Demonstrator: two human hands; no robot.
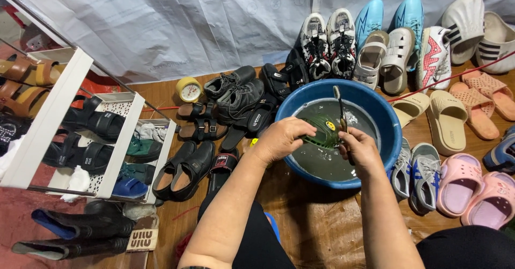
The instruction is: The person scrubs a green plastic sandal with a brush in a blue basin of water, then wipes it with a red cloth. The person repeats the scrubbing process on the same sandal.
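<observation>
A blue plastic basin of murky water sits on the wooden floor in front of me. My left hand grips a dark green slotted sandal with a small yellow round charm, held over the water. My right hand is closed around a toothbrush whose head points up and away above the sandal. Both forearms reach in from the bottom of the view.
Shoes ring the basin: black sandals and leather shoes to the left, sneakers and beige sandals behind, pink clogs and grey sneakers to the right. A white shoe rack stands at left, a tape roll beside it.
</observation>
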